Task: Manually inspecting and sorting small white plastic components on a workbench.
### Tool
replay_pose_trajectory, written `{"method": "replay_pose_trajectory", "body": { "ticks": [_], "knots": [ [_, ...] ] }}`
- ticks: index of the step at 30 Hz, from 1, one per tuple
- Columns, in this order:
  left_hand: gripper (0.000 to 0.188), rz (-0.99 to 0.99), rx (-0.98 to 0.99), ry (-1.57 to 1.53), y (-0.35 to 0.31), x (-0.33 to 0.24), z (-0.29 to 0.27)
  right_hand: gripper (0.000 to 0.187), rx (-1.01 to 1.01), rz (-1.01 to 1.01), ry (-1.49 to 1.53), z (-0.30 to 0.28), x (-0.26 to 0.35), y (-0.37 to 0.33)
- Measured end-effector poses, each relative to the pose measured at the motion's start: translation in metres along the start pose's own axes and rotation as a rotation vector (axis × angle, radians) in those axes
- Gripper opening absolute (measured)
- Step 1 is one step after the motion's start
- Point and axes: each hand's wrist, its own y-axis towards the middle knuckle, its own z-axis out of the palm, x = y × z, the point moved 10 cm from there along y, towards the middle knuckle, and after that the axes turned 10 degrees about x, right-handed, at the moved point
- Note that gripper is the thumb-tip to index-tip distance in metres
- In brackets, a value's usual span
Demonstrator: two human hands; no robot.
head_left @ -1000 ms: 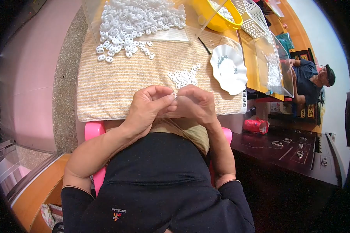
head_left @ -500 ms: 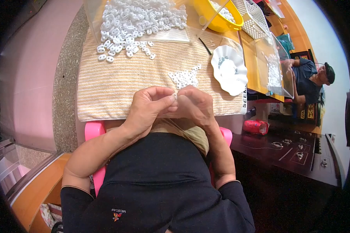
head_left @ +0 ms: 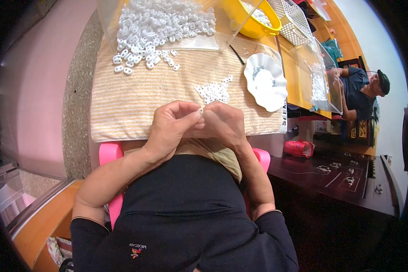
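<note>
Over the near edge of the striped towel (head_left: pixel 118 104), my left hand (head_left: pixel 170 129) pinches a small white plastic piece (head_left: pixel 201 110) between thumb and forefinger. My right hand (head_left: pixel 227 124) meets it there, its fingers curled in against the same spot; what lies inside them is hidden. Just beyond my fingertips is a cluster of small white pieces with holes (head_left: pixel 214 92). Farther off, at the far left, larger white two-hole oval pieces (head_left: pixel 161 27) spill from a clear plastic box (head_left: pixel 192 44) onto the towel. A white scalloped dish (head_left: pixel 272 97) sits to the right.
A yellow basin (head_left: pixel 254 32) with white pieces stands at the back, beside a white perforated basket (head_left: pixel 296 23). A black stick (head_left: pixel 236 54) lies near the dish. On the right, a person (head_left: pixel 360 88) works at another clear box (head_left: pixel 319 84). Pink chair arms (head_left: pixel 109 154) flank me.
Both hands stay together and shift very slightly left, with the right hand's fingers moving closer over the small piece. The things on the towel keep their arrangement.
</note>
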Motion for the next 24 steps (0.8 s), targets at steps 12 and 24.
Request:
{"method": "replay_pose_trajectory", "body": {
  "ticks": [12,24],
  "knots": [
    [0.018,-0.061,0.015,-0.060,0.000,0.003,0.003,0.014,0.057,0.029,0.252,-0.001,-0.018,0.001],
    [0.016,-0.067,0.016,-0.083,0.000,0.003,0.004,0.012,0.055,0.012,0.294,-0.002,-0.017,0.001]
  ]
}}
